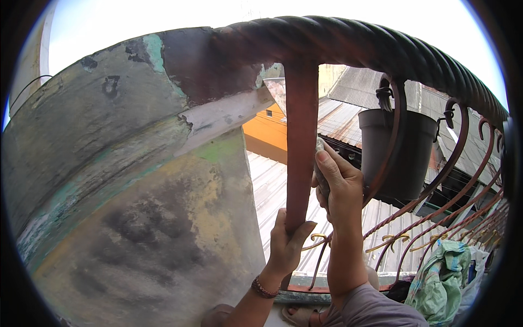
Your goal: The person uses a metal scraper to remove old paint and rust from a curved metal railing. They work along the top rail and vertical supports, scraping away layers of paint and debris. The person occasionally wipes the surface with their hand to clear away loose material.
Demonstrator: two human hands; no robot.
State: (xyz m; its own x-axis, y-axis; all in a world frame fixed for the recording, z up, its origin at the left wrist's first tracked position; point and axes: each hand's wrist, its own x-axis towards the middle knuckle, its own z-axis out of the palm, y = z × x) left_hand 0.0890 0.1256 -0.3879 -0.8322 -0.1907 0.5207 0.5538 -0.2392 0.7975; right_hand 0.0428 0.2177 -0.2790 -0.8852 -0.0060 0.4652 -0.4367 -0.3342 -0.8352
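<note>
A flat, reddish-brown metal post (pixel 301 141) stands upright under the dark twisted handrail (pixel 348 41). Low on that post, my left hand (pixel 283 248) is wrapped around it, fingers on one side and thumb on the other. Higher up, my right hand (pixel 342 180) pinches a thin, worn grey piece (pixel 322 177) along the post's right edge. Whether this piece is folded sandpaper or something harder cannot be made out. Most of my right fingers are hidden behind the thumb and the piece.
At left rises a weathered wall (pixel 163 229) with peeling paint. A black plant pot (pixel 397 152) hangs at right beside curved railing bars (pixel 457 141). Green crumpled cloth (pixel 441 278) lies at lower right. Beyond the railing are corrugated roofs (pixel 267 185) and an orange wall (pixel 267 131).
</note>
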